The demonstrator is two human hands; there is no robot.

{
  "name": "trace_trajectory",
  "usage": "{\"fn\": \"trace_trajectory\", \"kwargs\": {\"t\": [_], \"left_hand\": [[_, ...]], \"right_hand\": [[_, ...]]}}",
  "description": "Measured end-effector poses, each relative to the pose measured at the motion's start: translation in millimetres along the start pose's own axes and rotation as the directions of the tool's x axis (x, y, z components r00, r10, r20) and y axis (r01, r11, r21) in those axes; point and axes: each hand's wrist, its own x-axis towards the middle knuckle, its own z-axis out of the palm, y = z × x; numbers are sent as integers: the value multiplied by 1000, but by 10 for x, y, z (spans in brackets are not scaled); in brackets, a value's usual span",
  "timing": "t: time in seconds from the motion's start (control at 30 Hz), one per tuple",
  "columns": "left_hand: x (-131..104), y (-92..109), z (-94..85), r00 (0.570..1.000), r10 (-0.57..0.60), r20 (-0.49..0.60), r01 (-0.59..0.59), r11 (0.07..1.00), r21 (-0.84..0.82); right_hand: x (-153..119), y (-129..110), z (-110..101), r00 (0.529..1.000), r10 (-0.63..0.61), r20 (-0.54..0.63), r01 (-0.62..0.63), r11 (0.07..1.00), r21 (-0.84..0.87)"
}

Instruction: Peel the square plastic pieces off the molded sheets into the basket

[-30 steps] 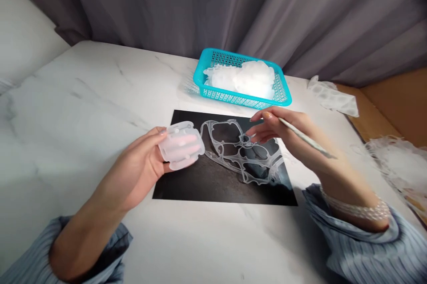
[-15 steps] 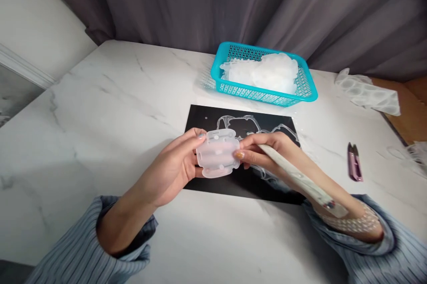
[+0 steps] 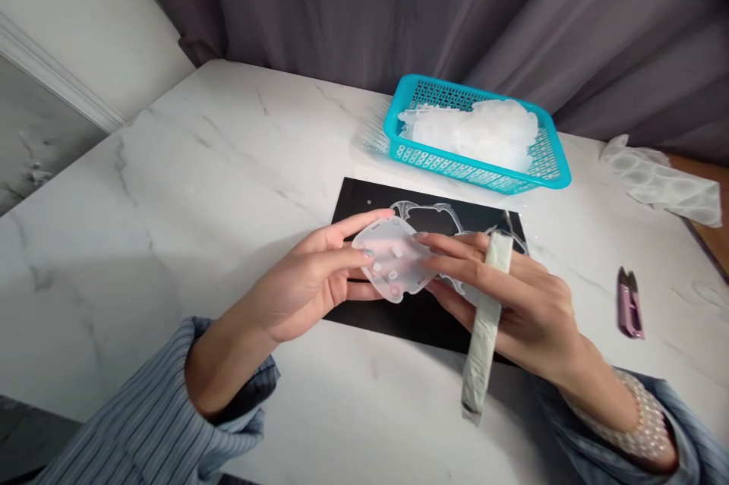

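Between my two hands is a translucent white plastic piece [image 3: 392,253] with small holes and slots, tilted above a black mat. My left hand [image 3: 313,272] grips its left side, thumb on the face and fingers at the edge and behind. The fingertips of my right hand [image 3: 512,295] touch its right side. A knife-like tool with a pale wrapped handle [image 3: 484,333] is also held in my right hand, its blade end pointing up. Clear plastic outline scraps lie on the black mat [image 3: 364,193], partly hidden by my hands.
Behind the mat stands a turquoise basket [image 3: 478,174] holding a pile of translucent white pieces [image 3: 501,132]. Pink-handled snips [image 3: 629,303] lie at the right. Farther right are a crumpled translucent sheet [image 3: 664,177] and a brown surface.
The plastic piece has been turned in my hands and now sits at a slant. My right hand has rolled over, swinging the wrapped handle to near upright. The view has shifted left.
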Motion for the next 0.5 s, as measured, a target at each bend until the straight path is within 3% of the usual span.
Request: {"fn": "trace_trajectory", "kwargs": {"t": [0.23, 0.37, 0.43, 0.5], "left_hand": [[-9, -11, 2, 998, 31, 60, -29, 999, -45], [-8, -20, -17, 996, 46, 80, -41, 997, -65], [-5, -24, -28, 994, 49, 97, -44, 997, -60], [-3, -28, -34, 992, 47, 114, -41, 998, -54]], "right_hand": [[-6, 77, -40, 1000, 12, 15, -12, 999, -38], [12, 78, -80, 987, 159, 29, -161, 983, 84], [52, 57, -102, 939, 342, 35, -342, 922, 180], [106, 31, -116, 840, 534, 94, -538, 798, 272]]}}
